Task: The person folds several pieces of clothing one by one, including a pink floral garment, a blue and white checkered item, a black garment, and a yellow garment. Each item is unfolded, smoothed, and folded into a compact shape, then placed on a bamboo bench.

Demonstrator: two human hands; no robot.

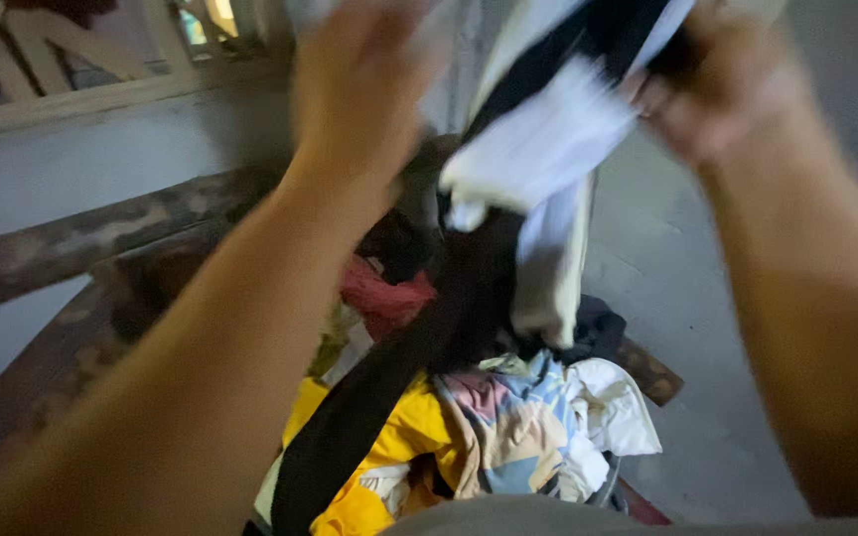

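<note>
Both hands raised, left hand (pixel 359 74) and right hand (pixel 717 84) pinching a black-and-white garment (pixel 538 149), blurred, above a near pile of coloured clothes (pixel 508 427), wooden rails (pixel 81 238) left.

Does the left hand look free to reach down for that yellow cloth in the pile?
Probably not right away. The left hand is raised high against the black-and-white garment, which hangs between it and the yellow cloth. The blur hides its exact grip.
</note>
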